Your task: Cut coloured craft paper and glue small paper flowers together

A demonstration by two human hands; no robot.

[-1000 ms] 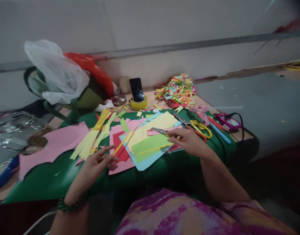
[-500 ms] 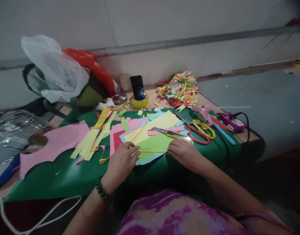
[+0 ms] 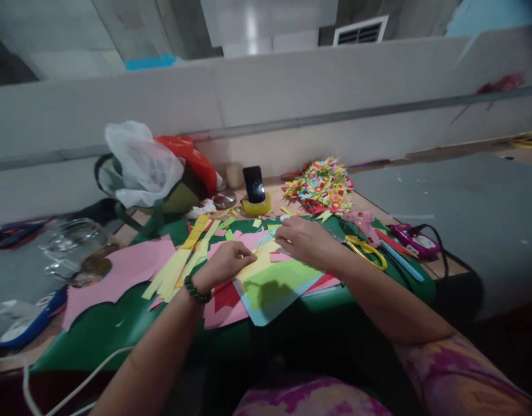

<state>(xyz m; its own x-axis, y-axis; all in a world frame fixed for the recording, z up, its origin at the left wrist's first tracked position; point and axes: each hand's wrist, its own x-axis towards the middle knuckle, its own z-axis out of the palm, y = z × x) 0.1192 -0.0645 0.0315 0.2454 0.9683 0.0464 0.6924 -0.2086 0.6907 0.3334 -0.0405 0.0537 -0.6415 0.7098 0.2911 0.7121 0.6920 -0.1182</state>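
Note:
My left hand (image 3: pixel 229 261) hovers over the stacked coloured paper, its thumb and fingertips pinched together. Whatever it may grip is too small to make out. Across from it, my right hand (image 3: pixel 303 240) is bent with fingers closed, its fingertips hidden from me. Beneath the hands lie a yellow paper sheet (image 3: pixel 255 267), a green sheet (image 3: pixel 287 282) and a light blue sheet (image 3: pixel 262 316). Pink and red paper (image 3: pixel 226 303) sticks out at the left. My right forearm partly covers the scissors (image 3: pixel 372 254), leaving a yellow handle showing.
Yellow strips (image 3: pixel 170 271) and a pink cut-out sheet (image 3: pixel 131 266) lie left. A phone (image 3: pixel 254 184) leans on a tape roll (image 3: pixel 256 207). Beyond are a bag (image 3: pixel 174 196) and a paper-flower heap (image 3: pixel 324 188). A pink glue gun (image 3: pixel 365 225) and purple device (image 3: pixel 416 240) sit right.
Both hands have moved away from my body and closer together. The yellow strip stretched between them no longer shows. The cutter is hidden from sight. The camera view has tilted upward.

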